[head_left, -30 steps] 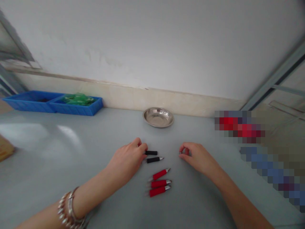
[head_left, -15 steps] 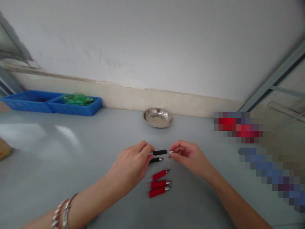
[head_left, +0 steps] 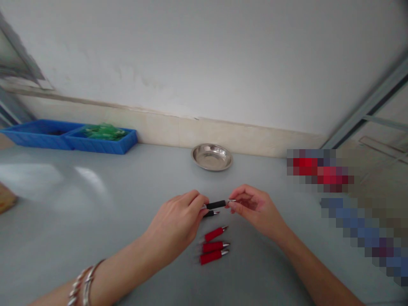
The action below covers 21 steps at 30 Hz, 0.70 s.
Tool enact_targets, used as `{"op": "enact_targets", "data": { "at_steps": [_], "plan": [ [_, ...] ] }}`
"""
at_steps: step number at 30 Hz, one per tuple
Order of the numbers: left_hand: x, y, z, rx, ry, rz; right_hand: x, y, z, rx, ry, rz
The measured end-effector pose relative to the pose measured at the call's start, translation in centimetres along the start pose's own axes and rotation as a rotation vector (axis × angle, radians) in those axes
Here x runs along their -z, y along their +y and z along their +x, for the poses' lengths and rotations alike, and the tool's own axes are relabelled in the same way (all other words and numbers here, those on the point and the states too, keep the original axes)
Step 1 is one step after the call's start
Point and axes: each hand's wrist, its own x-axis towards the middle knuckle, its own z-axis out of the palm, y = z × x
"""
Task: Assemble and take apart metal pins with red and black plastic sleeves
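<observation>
A pen with a black grip (head_left: 216,205) is held level between my hands. My left hand (head_left: 183,214) is closed on its barrel end. The fingertips of my right hand (head_left: 251,206) pinch the silver tip (head_left: 230,201) at the other end, against the black grip. Just below lies another black pen (head_left: 211,213), partly hidden by my left hand. Nearer to me, three pens with red grips lie one below another: an upper one (head_left: 216,234), a middle one (head_left: 214,246) and a lower one (head_left: 212,256), their silver tips to the right.
A round metal dish (head_left: 212,157) stands near the wall. At the back left are two blue trays, one (head_left: 111,146) holding green pieces, the other (head_left: 41,140) something dark. A brown object (head_left: 6,199) lies at the left edge. Pixelated patches cover the right side.
My right hand has brought the silver tip against the end of the black grip, where a gap showed before. The held pen has shifted slightly right.
</observation>
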Motion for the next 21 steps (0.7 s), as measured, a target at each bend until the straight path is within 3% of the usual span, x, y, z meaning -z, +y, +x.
{"op": "enact_targets", "data": {
  "at_steps": [11,21],
  "plan": [
    [-0.16,-0.2,0.0,-0.014,0.005,-0.011,-0.25,0.13,0.0,-0.009,-0.038,0.021],
    [-0.22,-0.19,-0.08,-0.013,0.012,-0.023,-0.25,0.12,0.0,-0.016,-0.004,-0.093]
  ]
}}
